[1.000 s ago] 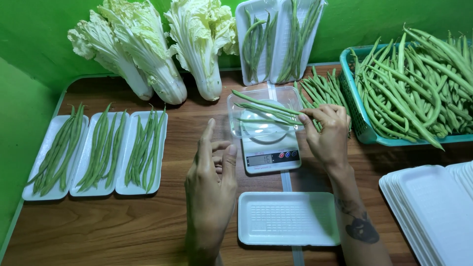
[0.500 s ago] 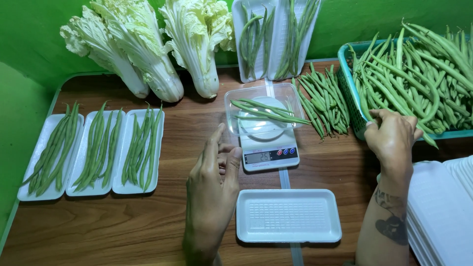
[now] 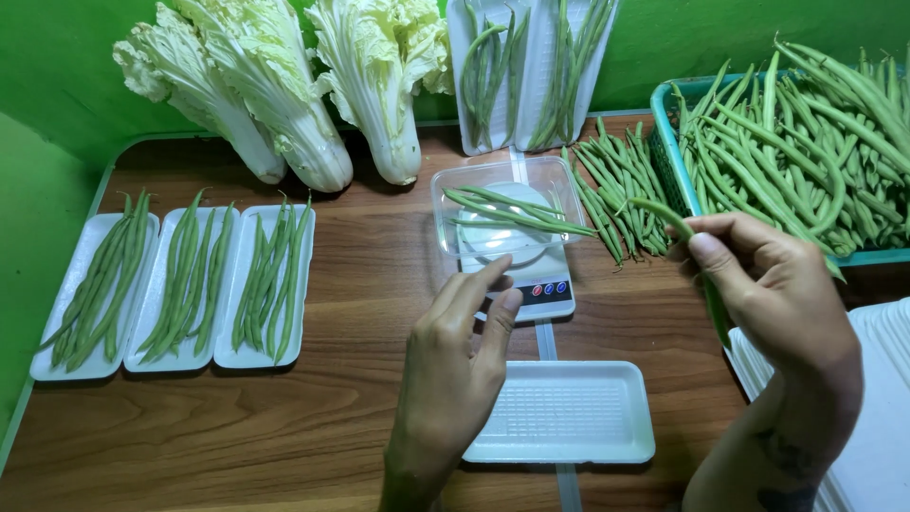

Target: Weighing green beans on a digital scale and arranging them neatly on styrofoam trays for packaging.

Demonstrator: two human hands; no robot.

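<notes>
Green bean: one long pod, pinched between thumb and fingers of the right hand, at the right of the table beside the basket.

Far left, three white trays side by side, each filled with beans; behind them, three cabbages leaning on the green wall; wooden table beneath.

Centre: left hand, fingers loosely extended and close together, holding nothing, fingertips just at the front edge of the scale; on the scale a clear tub with a few beans in it; in front of the scale, an empty white tray.

Right of the scale, a loose pile of beans; then the blue basket heaped with beans; lower right, a stack of white trays.
</notes>
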